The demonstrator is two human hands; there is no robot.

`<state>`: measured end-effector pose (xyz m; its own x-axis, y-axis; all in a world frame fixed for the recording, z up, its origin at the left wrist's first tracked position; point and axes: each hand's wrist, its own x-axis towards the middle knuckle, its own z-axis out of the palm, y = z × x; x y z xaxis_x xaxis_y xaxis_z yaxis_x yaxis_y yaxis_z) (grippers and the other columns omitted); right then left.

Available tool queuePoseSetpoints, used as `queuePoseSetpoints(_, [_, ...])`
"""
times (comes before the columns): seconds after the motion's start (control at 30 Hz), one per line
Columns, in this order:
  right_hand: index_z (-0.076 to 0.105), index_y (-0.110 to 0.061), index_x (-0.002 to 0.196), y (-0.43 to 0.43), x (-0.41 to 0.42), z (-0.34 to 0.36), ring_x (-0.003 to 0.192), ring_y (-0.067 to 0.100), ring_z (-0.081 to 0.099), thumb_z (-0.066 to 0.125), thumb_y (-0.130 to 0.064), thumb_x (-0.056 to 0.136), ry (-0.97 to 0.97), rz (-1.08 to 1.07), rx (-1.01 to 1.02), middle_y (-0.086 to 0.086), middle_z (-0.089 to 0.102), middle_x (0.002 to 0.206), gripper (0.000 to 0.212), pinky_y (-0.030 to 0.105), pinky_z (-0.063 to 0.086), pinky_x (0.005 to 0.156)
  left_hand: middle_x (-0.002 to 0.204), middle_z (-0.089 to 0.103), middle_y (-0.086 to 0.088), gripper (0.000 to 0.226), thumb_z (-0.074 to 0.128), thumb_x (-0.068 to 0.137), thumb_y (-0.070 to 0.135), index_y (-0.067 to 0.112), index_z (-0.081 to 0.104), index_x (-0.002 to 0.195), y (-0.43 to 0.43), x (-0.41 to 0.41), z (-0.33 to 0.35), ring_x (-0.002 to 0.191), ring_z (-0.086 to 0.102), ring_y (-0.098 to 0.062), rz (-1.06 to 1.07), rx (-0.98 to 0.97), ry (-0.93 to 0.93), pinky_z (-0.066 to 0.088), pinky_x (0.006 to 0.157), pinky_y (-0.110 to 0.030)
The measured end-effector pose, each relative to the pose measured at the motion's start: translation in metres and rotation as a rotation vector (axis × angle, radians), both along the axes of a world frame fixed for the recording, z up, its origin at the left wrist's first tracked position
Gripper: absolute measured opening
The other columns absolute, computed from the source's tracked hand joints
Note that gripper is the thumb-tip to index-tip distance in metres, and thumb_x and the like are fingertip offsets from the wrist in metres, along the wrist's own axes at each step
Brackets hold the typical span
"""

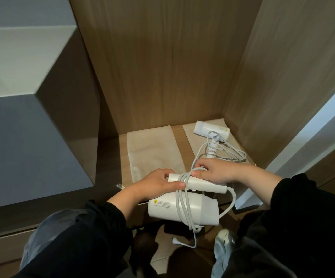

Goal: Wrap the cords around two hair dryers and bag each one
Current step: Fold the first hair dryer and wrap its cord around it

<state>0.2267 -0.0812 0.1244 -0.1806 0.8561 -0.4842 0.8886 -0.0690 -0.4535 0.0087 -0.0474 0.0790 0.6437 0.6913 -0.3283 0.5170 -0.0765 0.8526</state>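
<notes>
The left hand (158,185) takes a closed grip on the handle end of the smooth white hair dryer (182,209). The right hand (216,170) pinches the grey cord (184,197) looped round handle and barrel, at the front edge of the wooden shelf (183,145). Behind, two flat papery bags (152,153) lie side by side, the second hair dryer (210,128) on the right one, close to the wood-grain corner walls (162,67).

hair dryer (182,209): smooth white plastic | cord (184,197): grey rubbery | bags (152,153): matt tan paper | shelf (162,67): matt wood-grain

Forearms reach forward and inward; left grip (159,183) clasps the dryer handle (206,186), right grip (216,170) pinches cord (182,178).
</notes>
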Motion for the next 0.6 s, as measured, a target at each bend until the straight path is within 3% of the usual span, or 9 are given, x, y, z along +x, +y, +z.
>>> queuePoseSetpoints(0.07, [0.055, -0.024, 0.125, -0.003, -0.003, 0.003, 0.108, 0.015, 0.055, 0.037, -0.057, 0.095, -0.004, 0.023, -0.042, -0.004, 0.060, 0.120, 0.048, 0.029, 0.045, 0.091, 0.087, 0.065, 0.000, 0.048, 0.071, 0.078, 0.051, 0.009, 0.064, 0.100, 0.001, 0.000, 0.000, 0.078, 0.060, -0.013, -0.004, 0.009, 0.013, 0.047, 0.075, -0.028])
queuePoseSetpoints(0.2, [0.059, -0.020, 0.119, -0.010, -0.007, 0.008, 0.095, 0.018, 0.065, 0.032, -0.060, 0.094, 0.100, 0.031, -0.174, 0.006, 0.071, 0.104, 0.054, 0.026, 0.048, 0.080, 0.084, 0.064, 0.003, 0.037, 0.068, 0.082, 0.045, 0.012, 0.064, 0.098, 0.003, 0.000, 0.002, 0.076, 0.059, -0.011, -0.031, 0.035, 0.028, 0.046, 0.072, -0.025])
queuePoseSetpoints(0.37, [0.062, -0.030, 0.103, -0.013, -0.003, 0.000, 0.098, 0.015, 0.063, 0.069, -0.055, 0.077, 0.131, 0.023, -0.156, -0.006, 0.067, 0.103, 0.036, 0.034, 0.050, 0.090, 0.087, 0.065, -0.006, 0.041, 0.072, 0.077, 0.046, 0.011, 0.062, 0.096, 0.006, 0.000, 0.006, 0.076, 0.059, -0.015, -0.069, 0.072, 0.016, 0.046, 0.070, -0.030])
queuePoseSetpoints(0.47, [0.064, -0.032, 0.096, -0.014, -0.002, -0.005, 0.094, 0.014, 0.064, 0.075, -0.044, 0.075, 0.215, -0.059, -0.107, -0.007, 0.067, 0.099, 0.027, 0.031, 0.052, 0.085, 0.094, 0.067, -0.013, 0.047, 0.074, 0.074, 0.049, 0.011, 0.061, 0.098, 0.006, 0.001, 0.008, 0.078, 0.061, -0.018, -0.063, 0.110, 0.023, 0.049, 0.071, -0.034])
queuePoseSetpoints(0.6, [0.069, -0.029, 0.104, -0.014, -0.001, -0.009, 0.093, 0.014, 0.066, 0.077, -0.042, 0.071, 0.267, -0.139, -0.038, -0.005, 0.070, 0.101, 0.036, 0.035, 0.055, 0.085, 0.097, 0.066, 0.000, 0.054, 0.070, 0.071, 0.060, 0.023, 0.056, 0.107, 0.008, 0.004, 0.013, 0.086, 0.064, -0.018, -0.084, 0.231, 0.121, 0.055, 0.080, -0.041])
